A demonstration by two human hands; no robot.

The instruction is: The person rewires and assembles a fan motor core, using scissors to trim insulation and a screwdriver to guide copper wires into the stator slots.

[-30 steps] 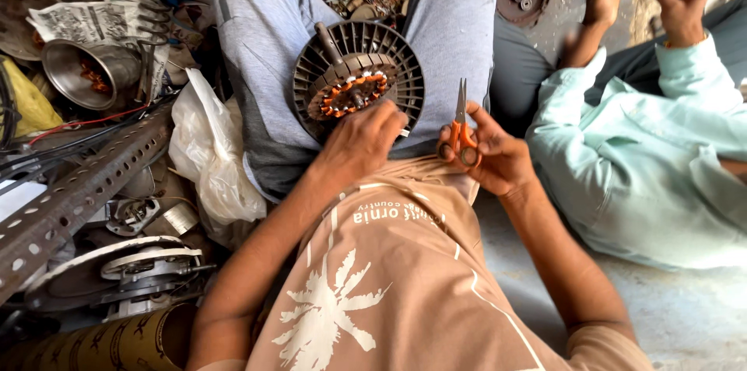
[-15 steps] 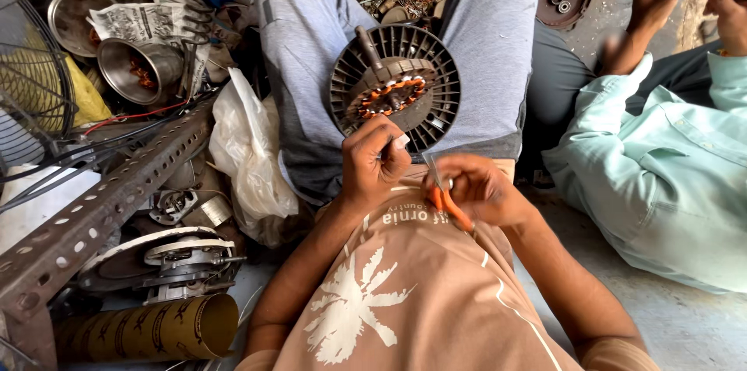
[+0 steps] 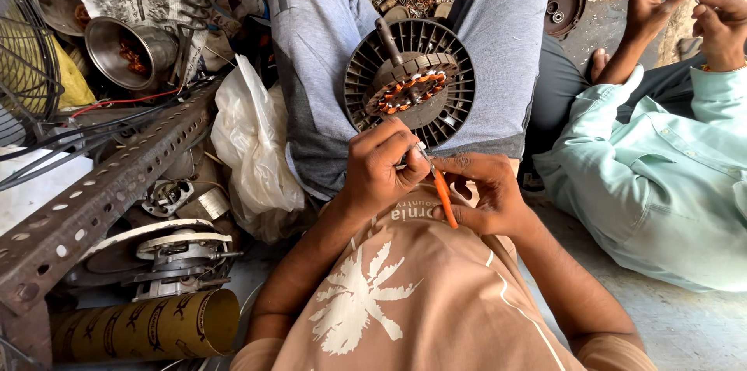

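Orange-handled pliers in right hand, beside fan motor.

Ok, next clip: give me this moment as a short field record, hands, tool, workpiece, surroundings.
left hand: fingers pinched at the scissors' tip, near the motor rim
right hand: holds orange-handled scissors
workpiece: round finned fan motor with copper windings, resting on the lap
left side: perforated angle iron, white plastic bag, cardboard tube
nearby: another person's hands, upper right

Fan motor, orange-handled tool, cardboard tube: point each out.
fan motor (image 3: 410, 91), head view, copper windings at its hub.
orange-handled tool (image 3: 445, 198), head view, orange grip.
cardboard tube (image 3: 148, 327), head view, side wall.
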